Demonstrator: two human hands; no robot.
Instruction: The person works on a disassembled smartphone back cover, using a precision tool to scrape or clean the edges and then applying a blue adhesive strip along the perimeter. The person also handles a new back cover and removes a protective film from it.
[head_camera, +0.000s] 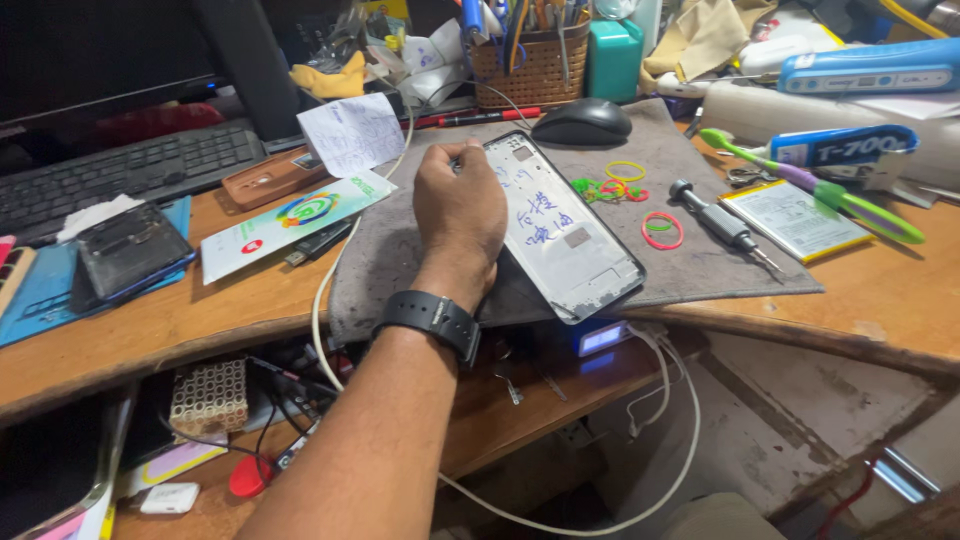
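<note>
- Nearest the camera, a bare forearm rises from the bottom edge toward the desk, a black wristwatch (432, 322) strapped round the wrist.
- Above the watch, the left hand (460, 212) shows its back, knuckles up and fingers curled downward; the fingertips pinch the top left edge of an opened phone frame (568, 235), so the hand is grasping it.
- That phone frame lies face-up and slanted on a grey work mat (700, 270), its lower corner near the mat's front edge, with handwriting on its pale inner plate.
- Right of the frame, on the mat, lie coloured rubber bands (662, 230) and a small screwdriver (722, 222), apart from the hand.
- Further right, off the mat, rests a flat phone battery (795, 218).
- Beyond the hand, a black mouse (581, 122) sits at the mat's far edge, with a wicker tool basket (530, 62) behind it.
- No right hand appears.
</note>
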